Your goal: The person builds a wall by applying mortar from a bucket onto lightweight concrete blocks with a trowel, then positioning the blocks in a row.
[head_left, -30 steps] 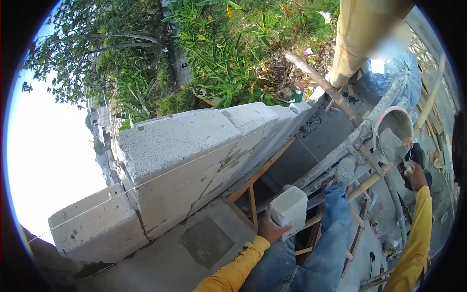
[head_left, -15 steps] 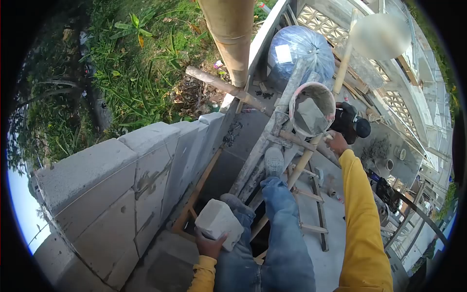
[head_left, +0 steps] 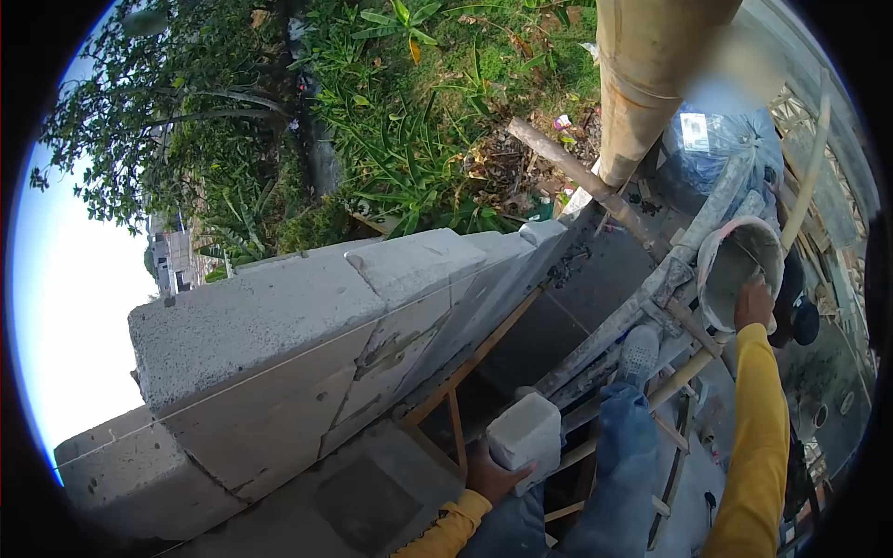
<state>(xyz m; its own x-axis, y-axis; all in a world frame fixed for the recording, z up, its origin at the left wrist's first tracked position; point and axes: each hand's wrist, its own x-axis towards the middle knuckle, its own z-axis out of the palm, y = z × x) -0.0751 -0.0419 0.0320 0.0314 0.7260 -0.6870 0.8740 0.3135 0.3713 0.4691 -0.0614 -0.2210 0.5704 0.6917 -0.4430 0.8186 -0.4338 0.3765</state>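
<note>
The two hands are apart, the left hand [head_left: 495, 472] clamped on pale block [head_left: 533, 430], the right hand [head_left: 754, 302] at the bucket's [head_left: 722, 270] near rim, its grip unclear.

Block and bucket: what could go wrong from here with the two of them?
The block rests in the left hand alone, above open gaps in the scaffold; if the grip slips, it could drop through.

The bucket sits up on the rough poles, with the right hand at its mouth; a hard push might tip it, and a person seems to be below.
</note>
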